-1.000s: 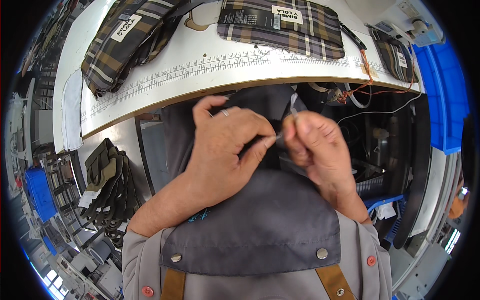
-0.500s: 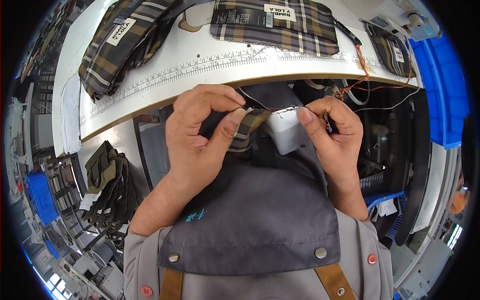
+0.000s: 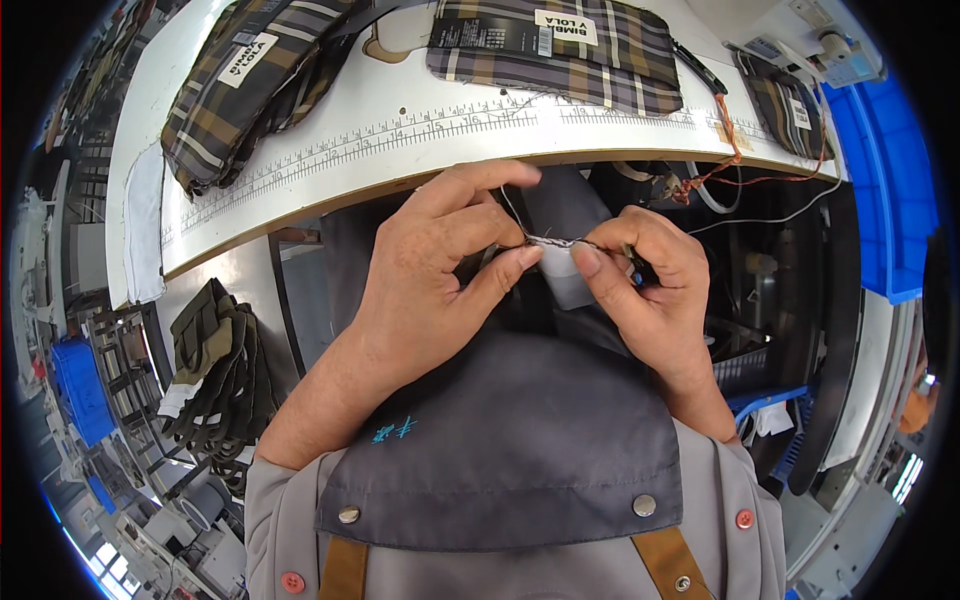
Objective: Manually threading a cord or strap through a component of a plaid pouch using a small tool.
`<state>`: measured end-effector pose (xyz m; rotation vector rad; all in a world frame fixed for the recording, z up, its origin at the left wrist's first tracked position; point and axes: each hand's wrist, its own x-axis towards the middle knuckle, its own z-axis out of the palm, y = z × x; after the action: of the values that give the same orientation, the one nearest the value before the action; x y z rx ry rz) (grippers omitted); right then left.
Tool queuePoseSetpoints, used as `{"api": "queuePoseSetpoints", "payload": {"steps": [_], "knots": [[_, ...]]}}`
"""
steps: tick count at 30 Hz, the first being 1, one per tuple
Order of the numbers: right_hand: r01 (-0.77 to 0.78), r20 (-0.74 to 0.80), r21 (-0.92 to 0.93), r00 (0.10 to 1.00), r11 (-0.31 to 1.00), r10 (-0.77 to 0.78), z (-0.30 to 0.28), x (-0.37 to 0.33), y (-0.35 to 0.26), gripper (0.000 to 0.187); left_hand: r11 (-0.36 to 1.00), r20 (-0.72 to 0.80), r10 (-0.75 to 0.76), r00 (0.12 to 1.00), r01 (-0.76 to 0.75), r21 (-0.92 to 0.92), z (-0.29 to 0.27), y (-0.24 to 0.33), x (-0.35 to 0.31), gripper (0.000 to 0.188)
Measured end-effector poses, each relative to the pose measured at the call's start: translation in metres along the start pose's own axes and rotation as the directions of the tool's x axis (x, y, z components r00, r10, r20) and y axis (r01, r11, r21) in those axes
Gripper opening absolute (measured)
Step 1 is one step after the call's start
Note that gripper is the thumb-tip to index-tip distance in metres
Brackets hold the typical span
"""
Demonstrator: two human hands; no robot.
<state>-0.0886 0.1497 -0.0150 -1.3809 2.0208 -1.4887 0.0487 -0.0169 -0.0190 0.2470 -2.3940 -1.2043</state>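
Between my hands, in front of the table edge, hangs a small fabric piece [image 3: 568, 275] with a white face and a dark, frayed upper edge. My left hand [image 3: 430, 270] is closed, thumb and a finger pinching the left end of that edge, while its index finger is raised and stretched to the right. The right end is pinched by my right hand [image 3: 655, 295]. A small dark object with a blue spot [image 3: 637, 266] shows inside the right hand's curled fingers, mostly hidden; its kind cannot be made out. A thin pale thread [image 3: 512, 208] rises by the left fingers.
On the white table [image 3: 330, 190], printed with a ruler scale, lie plaid fabric pieces [image 3: 640, 65] with labels and a plaid bundle [image 3: 215, 120]. Reddish wires [image 3: 732, 130] hang over its right edge. Blue bins [image 3: 895, 190] stand right; dark straps [image 3: 215, 370] hang left.
My left hand has moved right, closer to my right hand, and its index finger has lifted. The plaid part of the fabric is now hidden. My right hand has shifted slightly left and down.
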Motion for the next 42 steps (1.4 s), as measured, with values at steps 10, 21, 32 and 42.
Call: {"api": "queuePoseSetpoints", "payload": {"steps": [10,21,32,42], "knots": [[-0.286,-0.079,0.268,0.945,0.920,0.317,0.004,-0.006,0.011,0.013,0.969,0.083,-0.096,0.992,0.112,-0.222,0.004,-0.006,-0.003,0.008],[0.277,0.030,-0.488,0.953,0.828,-0.301,0.005,-0.007,-0.007,0.044,0.974,-0.006,-0.157,0.988,0.154,-0.165,0.007,0.002,-0.003,0.005],[0.220,0.020,-0.481,0.971,0.848,-0.240,0.010,-0.009,-0.005,0.044,0.992,-0.079,-0.050,0.996,0.040,-0.119,0.010,0.005,-0.005,0.007],[0.235,0.020,-0.466,0.967,0.853,-0.255,0.015,-0.009,0.000,0.041,0.996,-0.100,0.016,0.995,-0.025,-0.083,0.015,0.004,-0.006,0.009]]}}
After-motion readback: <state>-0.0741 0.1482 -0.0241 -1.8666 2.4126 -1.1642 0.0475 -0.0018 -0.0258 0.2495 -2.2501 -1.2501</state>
